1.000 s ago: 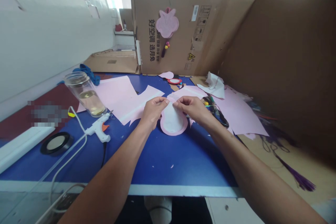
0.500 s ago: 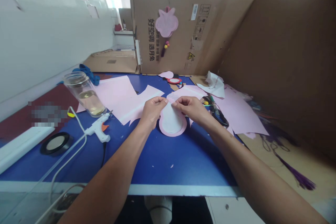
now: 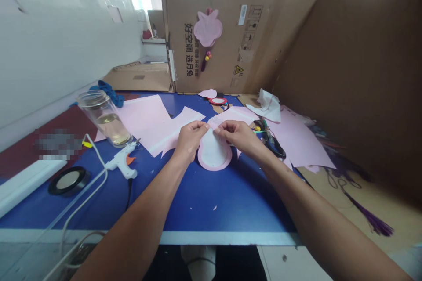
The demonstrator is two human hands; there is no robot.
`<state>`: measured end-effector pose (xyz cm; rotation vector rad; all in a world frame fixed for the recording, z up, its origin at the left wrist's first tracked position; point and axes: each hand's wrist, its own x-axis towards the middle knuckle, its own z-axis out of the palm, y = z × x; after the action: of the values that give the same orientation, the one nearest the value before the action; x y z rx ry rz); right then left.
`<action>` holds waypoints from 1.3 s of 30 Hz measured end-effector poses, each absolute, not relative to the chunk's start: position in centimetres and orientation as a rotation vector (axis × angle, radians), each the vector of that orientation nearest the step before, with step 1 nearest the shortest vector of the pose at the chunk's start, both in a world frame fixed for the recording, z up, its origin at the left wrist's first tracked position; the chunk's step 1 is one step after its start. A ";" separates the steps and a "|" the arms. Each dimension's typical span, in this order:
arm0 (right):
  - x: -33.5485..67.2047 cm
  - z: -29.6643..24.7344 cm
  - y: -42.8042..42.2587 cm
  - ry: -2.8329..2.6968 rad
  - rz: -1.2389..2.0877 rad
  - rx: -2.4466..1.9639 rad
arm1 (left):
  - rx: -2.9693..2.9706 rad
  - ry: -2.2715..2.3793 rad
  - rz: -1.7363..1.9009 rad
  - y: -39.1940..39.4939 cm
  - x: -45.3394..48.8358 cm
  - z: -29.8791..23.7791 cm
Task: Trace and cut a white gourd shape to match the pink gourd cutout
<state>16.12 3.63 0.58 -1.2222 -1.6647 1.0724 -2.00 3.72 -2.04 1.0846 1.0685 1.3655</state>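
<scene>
My left hand (image 3: pixel 190 140) and my right hand (image 3: pixel 234 136) pinch the narrow top of a pink-rimmed shape with a white centre (image 3: pixel 213 151), their fingertips meeting over it. The shape lies flat on the blue table top (image 3: pixel 214 202), and my fingers hide its upper end. Pink paper sheets (image 3: pixel 145 123) lie just beyond my left hand. Black-handled scissors (image 3: pixel 272 144) rest near my right hand, partly on another pink sheet (image 3: pixel 298 138).
A glass jar with yellowish liquid (image 3: pixel 103 118) and a white hot glue gun (image 3: pixel 121 164) with its cable stand left. A black-rimmed tape roll (image 3: pixel 69 181) lies further left. A pink ornament (image 3: pixel 207 27) hangs on a cardboard wall (image 3: pixel 227 30).
Both hands keep their pinch on the shape. The whole scene has drifted slightly left in the view, and the shape has shifted with it.
</scene>
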 end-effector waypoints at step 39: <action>16.2 0.9 3.3 -1.651 1.207 -1.251 | 0.843 1.020 1.412 4.1 -1.9 -1.4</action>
<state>16.23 3.27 0.91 -1.2515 -1.6512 1.2068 -1.93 4.06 -1.43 0.8427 1.0195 1.4116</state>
